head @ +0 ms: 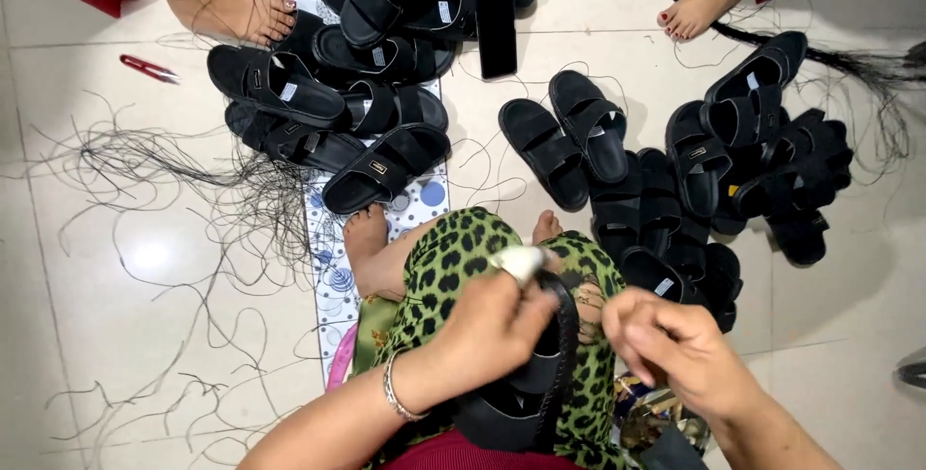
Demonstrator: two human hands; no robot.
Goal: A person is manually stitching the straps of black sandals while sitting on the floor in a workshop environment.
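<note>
A black sandal [526, 383] is gripped by the left hand [492, 325] (one fingertip taped white). The right hand [666, 340] is pinched shut just beside it, what it holds unseen. Bare floor [135, 258] is left open at the left edge, strewn with threads [193, 190].

Both hands meet over the lap, forearms coming in from the lower edge.

The left hand [492, 320] is curled, fingers bent and closed, with a white wrap on one fingertip and a bracelet at the wrist; its forearm slants up from the lower left. The right hand [666, 340] sits just beside it, fingers drawn together in a pinch, its forearm running off to the lower right. Bare feet show past the knees.
</note>
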